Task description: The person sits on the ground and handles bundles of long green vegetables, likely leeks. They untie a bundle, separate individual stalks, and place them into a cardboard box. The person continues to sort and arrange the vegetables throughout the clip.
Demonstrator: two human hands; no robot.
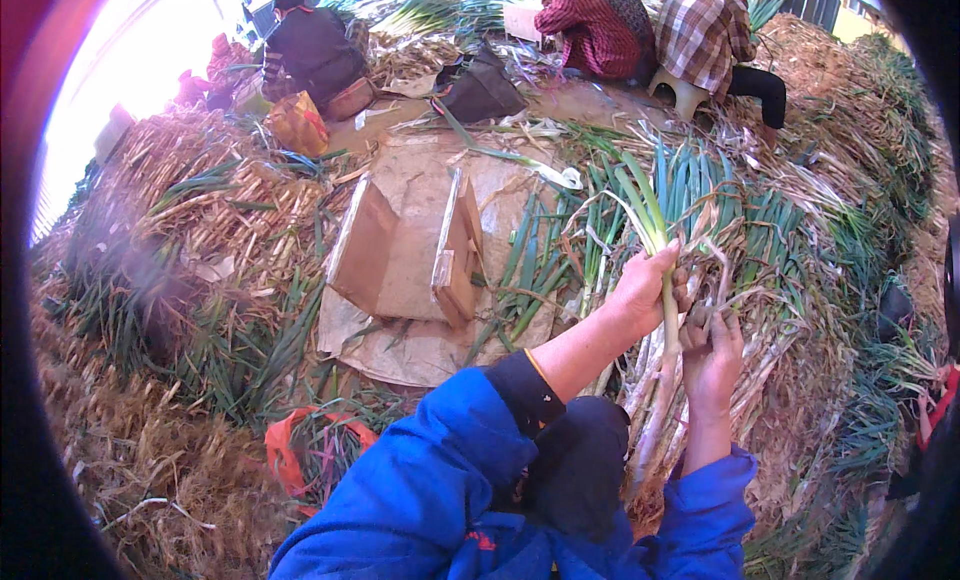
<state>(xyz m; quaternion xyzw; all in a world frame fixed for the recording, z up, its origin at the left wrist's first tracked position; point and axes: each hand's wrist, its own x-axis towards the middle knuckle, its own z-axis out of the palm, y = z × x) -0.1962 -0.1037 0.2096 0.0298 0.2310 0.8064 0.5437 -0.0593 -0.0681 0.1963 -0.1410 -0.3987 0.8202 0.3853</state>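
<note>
My left hand [642,289] grips a long green onion [670,325] around its upper stem. The green leaves point away from me, and the pale root end hangs down near my knee. Just below and to the right, my right hand [711,355] has its fingertips together on a withered leaf [721,269] beside the stem. Beneath both hands lies a thick layer of green onions [694,179], green tops away and white stalks towards me.
Left of my arm, a wooden trough [405,280] with two upright sides stands on brown sheeting [375,355]. Trimmings [202,242] are heaped at left, near an orange plastic strip [285,452]. Several people sit at the back, one on a plastic stool [681,94]; another person's hand [941,374] shows far right.
</note>
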